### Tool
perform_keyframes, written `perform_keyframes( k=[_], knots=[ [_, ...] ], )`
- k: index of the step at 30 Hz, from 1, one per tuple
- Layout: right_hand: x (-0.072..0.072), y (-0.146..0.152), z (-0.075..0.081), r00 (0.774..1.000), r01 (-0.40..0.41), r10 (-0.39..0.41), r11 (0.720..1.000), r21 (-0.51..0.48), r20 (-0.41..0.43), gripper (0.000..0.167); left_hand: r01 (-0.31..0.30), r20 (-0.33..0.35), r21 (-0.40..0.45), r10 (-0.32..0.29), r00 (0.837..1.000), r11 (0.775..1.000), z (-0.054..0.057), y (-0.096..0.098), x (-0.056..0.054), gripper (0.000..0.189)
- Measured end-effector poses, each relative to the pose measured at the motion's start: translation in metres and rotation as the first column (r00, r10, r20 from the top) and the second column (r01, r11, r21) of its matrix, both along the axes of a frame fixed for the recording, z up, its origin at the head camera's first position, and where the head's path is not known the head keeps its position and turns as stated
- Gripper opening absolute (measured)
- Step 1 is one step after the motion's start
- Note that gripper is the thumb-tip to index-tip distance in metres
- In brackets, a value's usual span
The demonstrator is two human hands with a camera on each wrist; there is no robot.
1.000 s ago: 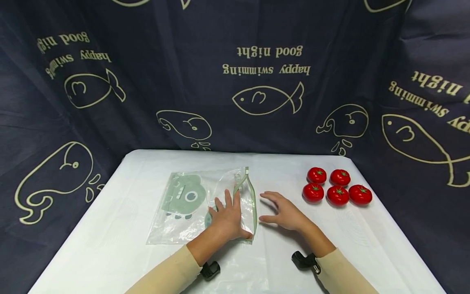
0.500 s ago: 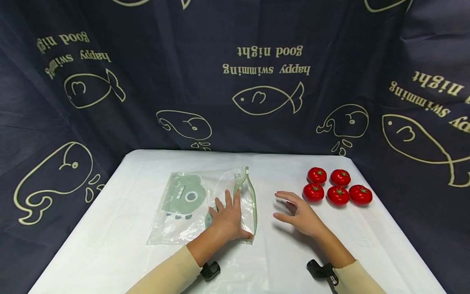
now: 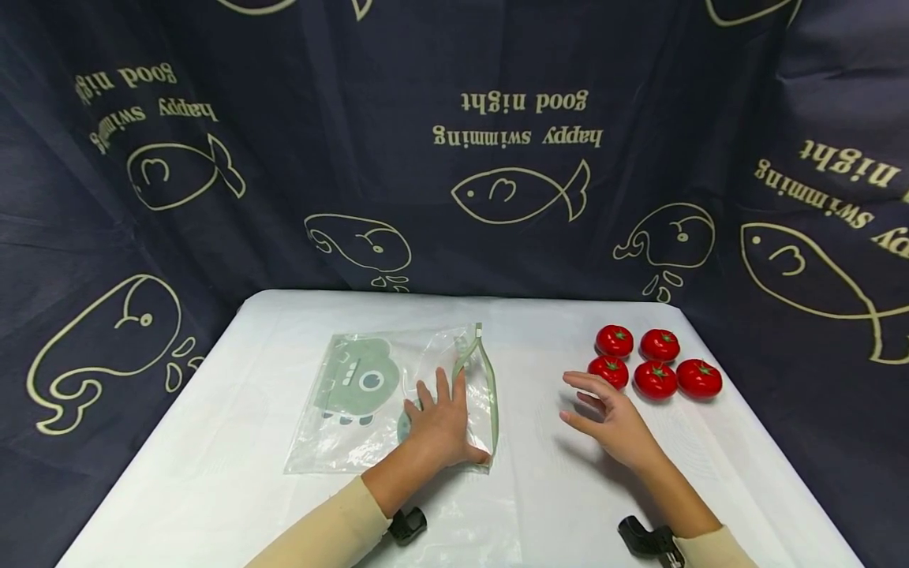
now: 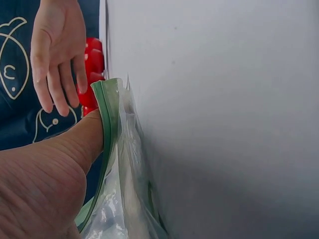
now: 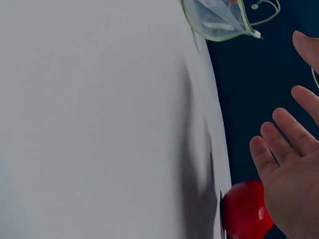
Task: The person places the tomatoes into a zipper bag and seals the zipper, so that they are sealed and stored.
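A clear zip bag [image 3: 362, 375] with a green monster print lies on the table, its green-edged mouth [image 3: 491, 386] gaping toward the right. My left hand [image 3: 436, 430] rests on the bag with fingers spread, the thumb at the near corner of the mouth. In the left wrist view that thumb [image 4: 87, 134] reaches up against the green zip strip [image 4: 105, 114]. Holding nothing, my right hand [image 3: 618, 418] hovers over the table just in front of several red tomatoes [image 3: 656, 380], its fingers loosely bent. A tomato [image 5: 246, 210] shows beside the palm in the right wrist view.
The white-covered table [image 3: 234, 410] ends at a dark blue curtain [image 3: 525, 252] printed with fish and whales. A black wrist camera [image 3: 408, 525] sits under the left wrist, another camera [image 3: 646, 540] under the right. The tomatoes stand in two rows at the table's right side.
My right hand has moved away from the bag's mouth, rightward to the tomatoes. The left hand and the bag have stayed in place.
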State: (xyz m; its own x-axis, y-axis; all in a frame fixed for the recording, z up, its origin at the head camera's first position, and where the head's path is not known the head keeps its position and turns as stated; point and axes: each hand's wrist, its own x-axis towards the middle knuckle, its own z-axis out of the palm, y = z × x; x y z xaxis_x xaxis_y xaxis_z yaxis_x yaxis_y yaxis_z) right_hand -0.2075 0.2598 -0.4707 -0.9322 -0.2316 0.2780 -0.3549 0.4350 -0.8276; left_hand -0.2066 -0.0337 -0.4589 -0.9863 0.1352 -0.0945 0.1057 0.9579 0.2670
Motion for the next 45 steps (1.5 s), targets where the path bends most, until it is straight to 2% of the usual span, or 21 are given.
perform_keyframes(
  k=[8,15,22,27,33,39,45],
  knots=[
    [0.008,0.021,0.002,0.996,0.036,-0.046,0.991,-0.129,-0.07,0.055,0.002,-0.012,0.005,-0.002,1.0,1.0,-0.003,-0.001,0.001,0.143],
    [0.012,0.042,0.006,0.978,0.129,-0.148,0.983,-0.129,-0.149,0.05,0.005,0.001,0.018,-0.005,1.0,1.0,-0.001,-0.002,0.002,0.142],
    [0.014,0.063,0.01,0.955,0.231,-0.256,0.959,-0.166,-0.151,0.047,0.008,-0.007,0.023,-0.008,1.0,1.0,0.0,-0.002,0.003,0.141],
    [0.014,0.077,0.012,0.916,0.336,-0.362,0.928,-0.16,-0.173,0.046,0.01,-0.011,0.023,-0.01,1.0,1.0,0.0,-0.002,0.003,0.14],
    [0.01,0.092,0.013,0.872,0.418,-0.465,0.871,-0.259,-0.157,0.044,0.011,-0.004,0.027,-0.011,1.0,1.0,-0.001,-0.002,0.002,0.14],
    [0.006,0.109,0.015,0.797,0.572,-0.596,0.797,-0.191,-0.097,0.039,0.015,-0.002,0.028,-0.015,1.0,1.0,-0.002,-0.001,0.002,0.14],
    [-0.001,0.123,0.015,0.729,0.669,-0.684,0.721,-0.178,-0.029,0.04,0.01,-0.005,0.019,-0.01,1.0,1.0,-0.001,-0.001,0.002,0.14]
  ],
)
